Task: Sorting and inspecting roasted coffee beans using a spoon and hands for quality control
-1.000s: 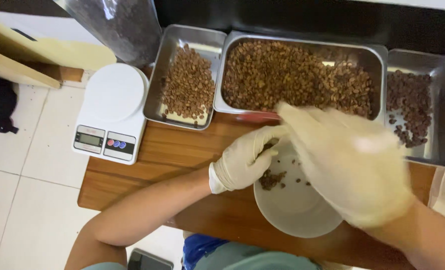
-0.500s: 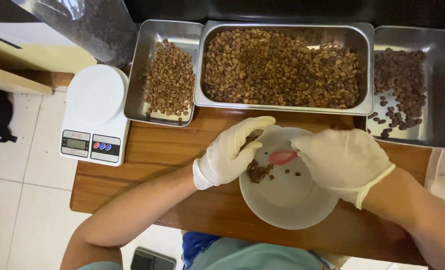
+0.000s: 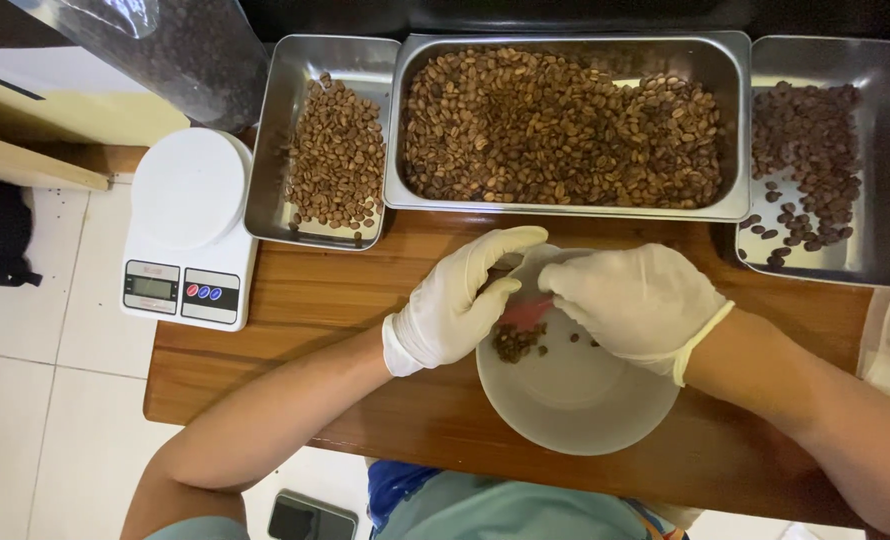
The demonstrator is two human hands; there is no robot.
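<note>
Over the white bowl (image 3: 575, 400) on the wooden table (image 3: 305, 300), both gloved hands work a small bean pile (image 3: 517, 342). Left hand (image 3: 455, 305) fingers curl loosely together; right hand (image 3: 640, 300) fingers seem to pinch a pink tool (image 3: 525, 312), lying roughly left-right. Best picked slowly, beans kept inside the bowl
</note>
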